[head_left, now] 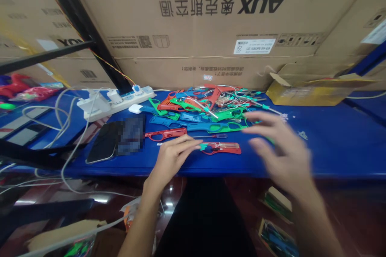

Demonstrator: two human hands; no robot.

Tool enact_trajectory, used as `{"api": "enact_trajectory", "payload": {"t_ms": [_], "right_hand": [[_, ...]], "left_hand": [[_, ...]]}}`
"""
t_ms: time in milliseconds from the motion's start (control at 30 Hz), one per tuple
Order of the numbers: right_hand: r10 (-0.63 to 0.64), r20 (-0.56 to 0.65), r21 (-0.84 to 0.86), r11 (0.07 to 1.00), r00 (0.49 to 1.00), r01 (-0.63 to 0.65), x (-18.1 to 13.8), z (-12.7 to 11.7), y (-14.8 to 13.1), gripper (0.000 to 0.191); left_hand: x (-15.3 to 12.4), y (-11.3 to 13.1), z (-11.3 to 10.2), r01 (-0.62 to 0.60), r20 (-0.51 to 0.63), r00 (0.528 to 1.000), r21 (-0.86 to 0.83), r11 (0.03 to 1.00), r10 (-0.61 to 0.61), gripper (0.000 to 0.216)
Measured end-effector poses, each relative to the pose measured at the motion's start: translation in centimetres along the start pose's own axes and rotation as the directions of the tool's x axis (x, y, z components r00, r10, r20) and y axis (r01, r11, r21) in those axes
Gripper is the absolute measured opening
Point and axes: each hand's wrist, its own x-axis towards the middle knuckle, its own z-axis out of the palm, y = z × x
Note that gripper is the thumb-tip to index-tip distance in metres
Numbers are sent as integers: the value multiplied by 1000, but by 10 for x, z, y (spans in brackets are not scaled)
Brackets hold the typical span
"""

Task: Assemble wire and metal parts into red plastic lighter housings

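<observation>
On the blue table, a red lighter casing (237,149) lies with its inside up, holding a clear tank and small wiring. My left hand (173,154) is closed, thumb and fingers pinched on its front end beside a teal piece (204,146). To the right, my right hand (279,144) is raised and slightly blurred, fingers apart, with nothing visible in it. Just behind the casing lies a screwdriver (221,136) with a dark handle. Another red casing half (169,133) and a blue casing half (199,126) lie further back.
A pile of lighter parts (217,100) in red, green and blue spreads along the back. At left are a phone (102,140) and a white power strip (120,102) with cables. A yellow open box (304,93) stands back right, before large cardboard cartons (193,32).
</observation>
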Motion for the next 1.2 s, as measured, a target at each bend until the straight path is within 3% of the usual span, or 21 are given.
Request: {"api": "enact_trajectory", "payload": {"t_ms": [100,267,400,667,867,1200], "right_hand": [[-102,96,40,994,990,98,-12,23,11,21],[-104,194,20,995,975,102,-31,46,27,25],[-114,202,6,993,973,115,-32,48,28,26],[-76,212,39,997,974,69,-32,51,25,26],[-70,222,60,996,973,58,-31,51,25,25],[-101,211,152,986,972,69,-29,52,30,28]], "left_hand": [[4,0,4,-19,10,1000,153,988,18,23],[20,9,8,-101,50,995,238,966,92,16],[28,10,9,-166,158,979,256,952,128,14],[27,0,5,-160,263,963,408,899,51,21],[32,5,2,-264,320,941,489,831,111,20],[47,3,4,-338,381,912,491,803,151,14]]}}
